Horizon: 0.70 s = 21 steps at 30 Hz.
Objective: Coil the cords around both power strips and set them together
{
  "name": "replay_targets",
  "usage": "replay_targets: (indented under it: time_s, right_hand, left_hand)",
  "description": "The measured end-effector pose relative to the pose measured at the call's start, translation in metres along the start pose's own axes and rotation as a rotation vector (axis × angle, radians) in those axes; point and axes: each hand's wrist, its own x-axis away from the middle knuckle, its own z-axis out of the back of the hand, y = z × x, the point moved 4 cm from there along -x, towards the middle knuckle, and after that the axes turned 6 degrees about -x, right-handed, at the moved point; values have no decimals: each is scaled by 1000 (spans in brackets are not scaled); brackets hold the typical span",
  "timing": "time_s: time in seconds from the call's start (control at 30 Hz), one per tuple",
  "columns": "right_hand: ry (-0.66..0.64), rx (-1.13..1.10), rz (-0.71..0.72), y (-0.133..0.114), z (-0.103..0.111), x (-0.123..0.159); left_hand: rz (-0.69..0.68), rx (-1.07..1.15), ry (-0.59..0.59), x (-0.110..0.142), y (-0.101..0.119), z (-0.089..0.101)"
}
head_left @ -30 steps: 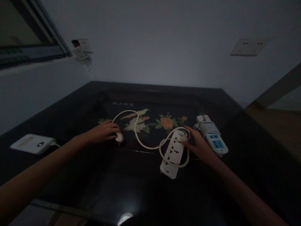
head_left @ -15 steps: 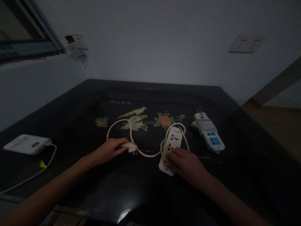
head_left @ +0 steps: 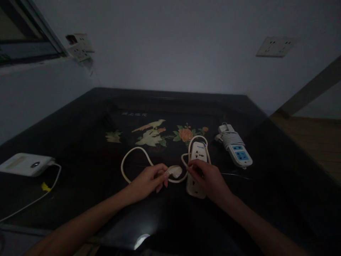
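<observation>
A white power strip [head_left: 196, 190] lies lengthwise on the dark table, with its cream cord [head_left: 127, 156] looped around it and curving out to the left. My left hand [head_left: 149, 181] grips the plug [head_left: 175, 171] at the cord's end, its head pointing right toward the strip. Over the middle of the strip, my right hand [head_left: 210, 177] pinches the cord at the strip's left edge between thumb and fingers. Part of the strip's sockets is hidden beneath that hand.
A second power strip [head_left: 238, 151] with blue sockets, wrapped in its own cord, lies to the right. At the left sits a white box-shaped device [head_left: 25, 164] with a thin cable and a yellow scrap [head_left: 45, 187] nearby. Wall sockets [head_left: 275, 47] are behind the table [head_left: 165, 217].
My left hand has carried the plug rightward, close to the strip. My right hand has shifted up slightly onto the cord, and the strip has turned a little straighter.
</observation>
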Motion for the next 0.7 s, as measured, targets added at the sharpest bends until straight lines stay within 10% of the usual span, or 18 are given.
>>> replay_targets:
  time_s: [0.3, 0.7]
  right_hand:
    - [19, -202, -13, 0, -13, -1]
    - [44, 370, 206, -13, 3, -10]
  left_hand:
    - [34, 153, -134, -32, 0, -17]
    - [-31, 310, -114, -45, 7, -12]
